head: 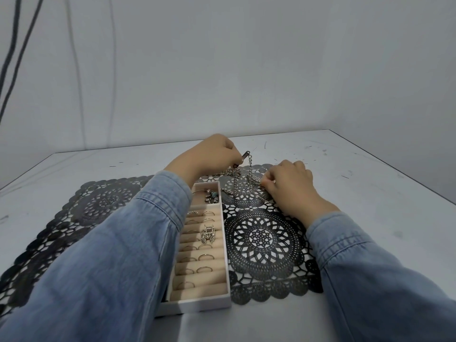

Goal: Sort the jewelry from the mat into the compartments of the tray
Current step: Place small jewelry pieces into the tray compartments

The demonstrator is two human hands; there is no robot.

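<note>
Scuffed white table (370, 169) under everything. Black lace mat (264, 240) spread over near half. Beige-lined tray (197, 301) on the mat left of centre, long axis running away from camera, left edge hidden under an arm.

Left hand (212, 154) raised above the mat just beyond tray's far end, thumb and finger pinching one end of a silver chain (250, 174). Right hand (291, 183) low on the mat, well right of tray, fingers curled and nipping the chain heap. Cannot tell which link.

Hanging from left pinch down to mat, then trailing right toward the right hand: axis roughly left-high to right-low. Slack bunched on the mat between both hands, off tray's far right corner.

Beaded bracelet (212, 195) already in tray's far open compartment. Bulky ornate ring (208, 234) and thin rings (204, 255) seated in near slots. Dark tube-shaped end piece (245, 155) right at left fingertips.

Probably mid-lift or untangling. For next move: far compartment close, down-left of left pinch, left hand nearer tray. Likely carry left and toward camera, right hand feeding slack. Risk of links snagging on lace holes or tray wall.
</note>
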